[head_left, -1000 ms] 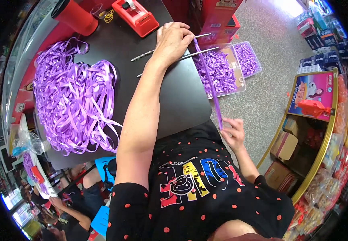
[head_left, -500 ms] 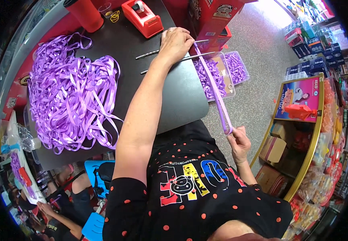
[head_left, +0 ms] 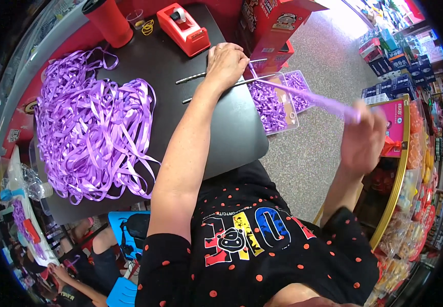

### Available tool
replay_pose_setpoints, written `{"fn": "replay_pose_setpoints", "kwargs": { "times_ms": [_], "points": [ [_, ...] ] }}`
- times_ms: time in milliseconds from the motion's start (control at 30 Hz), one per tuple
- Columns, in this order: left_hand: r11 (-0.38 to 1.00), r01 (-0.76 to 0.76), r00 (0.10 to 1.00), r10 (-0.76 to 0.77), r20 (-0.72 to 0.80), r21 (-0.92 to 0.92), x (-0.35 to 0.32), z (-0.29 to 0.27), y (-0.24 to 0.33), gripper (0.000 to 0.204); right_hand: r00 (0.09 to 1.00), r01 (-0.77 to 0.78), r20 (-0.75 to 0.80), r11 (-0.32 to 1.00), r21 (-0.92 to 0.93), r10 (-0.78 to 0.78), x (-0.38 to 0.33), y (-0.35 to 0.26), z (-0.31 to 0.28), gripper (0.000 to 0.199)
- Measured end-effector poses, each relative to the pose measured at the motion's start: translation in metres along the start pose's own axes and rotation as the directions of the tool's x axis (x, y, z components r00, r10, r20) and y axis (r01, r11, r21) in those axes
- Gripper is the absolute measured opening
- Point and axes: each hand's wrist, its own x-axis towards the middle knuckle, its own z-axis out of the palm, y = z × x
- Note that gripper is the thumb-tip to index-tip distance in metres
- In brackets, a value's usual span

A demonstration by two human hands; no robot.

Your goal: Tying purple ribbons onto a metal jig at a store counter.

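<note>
My left hand [head_left: 226, 65] presses down at the far right edge of the dark table, its fingers closed over the end of a purple ribbon strap [head_left: 311, 96]. Under that hand cross two thin metal rods, the upper rod [head_left: 190, 78] and the lower rod [head_left: 262, 79]; both stick out past the table edge and have twisted left ends like drill bits. The strap runs taut and slightly blurred to my right hand [head_left: 365, 138], raised over the floor at the right and smeared by motion, gripping its other end. A large heap of purple straps [head_left: 96, 138] lies left of my forearm.
Clear plastic boxes [head_left: 286, 130] of small purple pieces sit beyond the table's right edge. A red tape dispenser [head_left: 184, 30], a red cylinder [head_left: 108, 23] and a red carton [head_left: 270, 28] stand at the back. A gold-edged display case [head_left: 392, 197] is at right; another person's arm [head_left: 81, 291] shows lower left.
My right hand has swung up and outward to the right, drawing the purple strap from a slanting downward line to a nearly sideways one. My left hand stays at the table edge.
</note>
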Motion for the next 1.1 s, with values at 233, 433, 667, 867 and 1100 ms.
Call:
{"fn": "replay_pose_setpoints", "kwargs": {
  "times_ms": [233,433,667,867,1100],
  "points": [
    [1.0,-0.003,0.999,0.003,-0.035,-0.006,-0.005,-0.007,-0.006,0.024,0.957,-0.25,0.154,0.968,0.017,0.244,0.206,0.115,0.046,0.052],
    [0.995,-0.057,0.998,0.058,0.011,-0.078,0.002,0.001,0.008,0.025,0.874,-0.431,0.359,0.864,0.259,0.328,0.229,0.268,-0.022,0.055],
    [0.999,0.005,0.998,-0.007,-0.061,-0.036,-0.005,-0.007,0.006,0.026,0.74,-0.658,0.037,0.711,0.247,0.672,0.183,0.33,0.003,0.061],
    [0.997,0.038,0.972,-0.053,-0.229,-0.068,-0.003,-0.001,0.011,0.022,0.655,-0.743,0.039,0.634,0.215,0.754,0.117,0.365,-0.018,0.061],
    [0.998,-0.051,0.983,0.046,-0.176,-0.025,-0.006,0.0,0.007,0.018,0.683,-0.725,-0.096,0.655,-0.214,0.724,-0.048,0.296,-0.024,0.055]
  ]
}}
